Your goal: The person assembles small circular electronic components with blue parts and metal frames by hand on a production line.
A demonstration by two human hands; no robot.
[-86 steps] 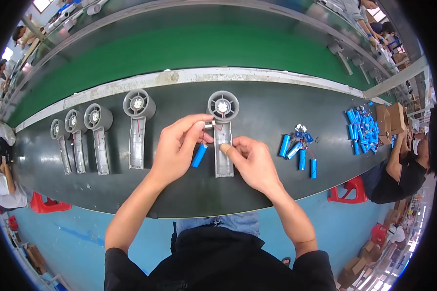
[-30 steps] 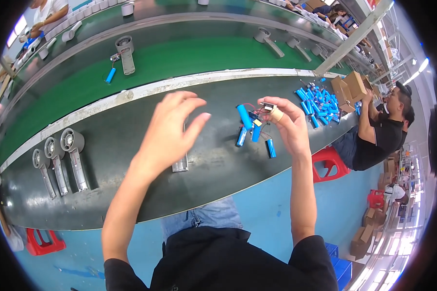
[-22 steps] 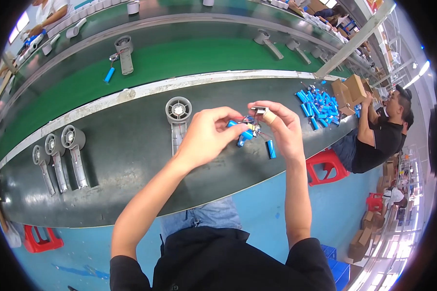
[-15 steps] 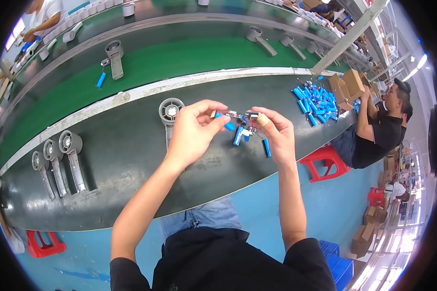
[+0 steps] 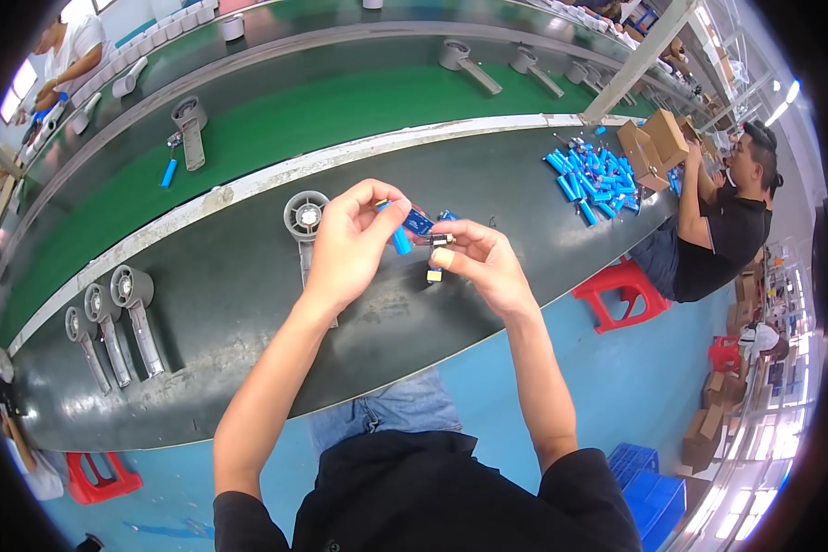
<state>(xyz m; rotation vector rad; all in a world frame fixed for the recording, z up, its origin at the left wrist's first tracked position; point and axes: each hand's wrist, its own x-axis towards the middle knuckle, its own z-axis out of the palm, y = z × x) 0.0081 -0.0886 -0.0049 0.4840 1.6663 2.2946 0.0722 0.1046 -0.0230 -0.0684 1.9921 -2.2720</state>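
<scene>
My left hand (image 5: 345, 247) is closed, thumb against fingers, on a small blue circuit board (image 5: 419, 221). A blue cylindrical battery (image 5: 399, 239) hangs by its thumb. Between the thumb and fingers of my right hand (image 5: 489, 269) is a small black and silver part (image 5: 442, 239), close beside the board. A tape-like wrap covers the right thumb's tip. Thin wires run among these pieces, and more blue pieces show behind the right fingers, partly hidden. Under my left hand and forearm, a grey handheld fan body (image 5: 304, 217) lies on the dark bench, its handle partly covered.
Three grey fan bodies (image 5: 132, 287) lie at the left of the bench (image 5: 239, 340). To the right are a heap of blue batteries (image 5: 591, 179), a cardboard box (image 5: 649, 152) and a seated co-worker (image 5: 736, 207). Beyond a pale rail, a green conveyor (image 5: 276, 124) carries fan bodies.
Both hands have moved slightly left and closer together. The circuit board has turned its blue face into view, and the dangling blue batteries below it are now mostly hidden.
</scene>
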